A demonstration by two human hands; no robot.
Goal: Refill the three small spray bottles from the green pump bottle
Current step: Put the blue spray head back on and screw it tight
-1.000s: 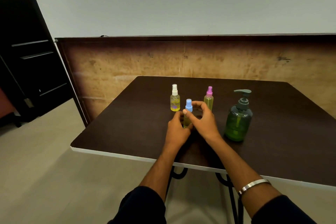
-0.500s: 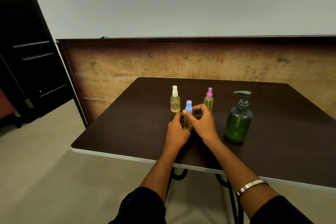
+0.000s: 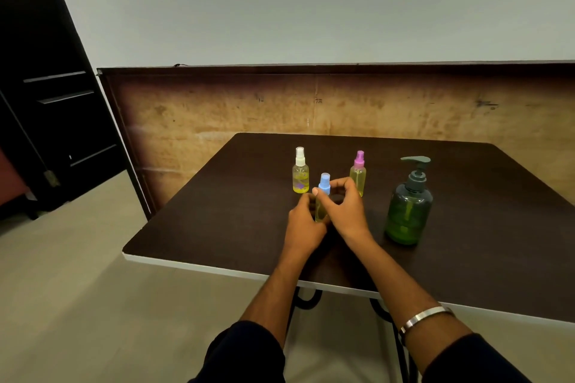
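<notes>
Both hands meet at the blue-capped spray bottle [image 3: 322,199], which stands upright on the dark desk [image 3: 217,221] near its middle. The left hand [image 3: 303,225] wraps the lower body of that bottle from the left, fingers curled round it, with the thumb tip up by the base of the cap. The right hand [image 3: 347,211] comes in from the right; its thumb and forefinger bend toward the blue cap and seem to pinch it at the collar, while the other fingers curl loosely behind. A silver bangle [image 3: 424,317] sits on the right wrist, and dark sleeves [image 3: 245,354] cover both forearms near the bottom edge of the view.

Behind the held bottle, to the left, stands the white-capped spray bottle [image 3: 300,172], upright, with yellow liquid in its lower part and a small purple mark near its base. Behind and to the right stands the pink-capped spray bottle [image 3: 358,172], also upright and yellowish, partly hidden by the right hand's fingers. The green pump bottle [image 3: 408,210] stands apart to the right of the hands, its dark pump head pointing left, untouched.

A worn brown board [image 3: 217,109] runs along the far side of the desk below a pale wall, and a dark door [image 3: 46,96] fills the left.
</notes>
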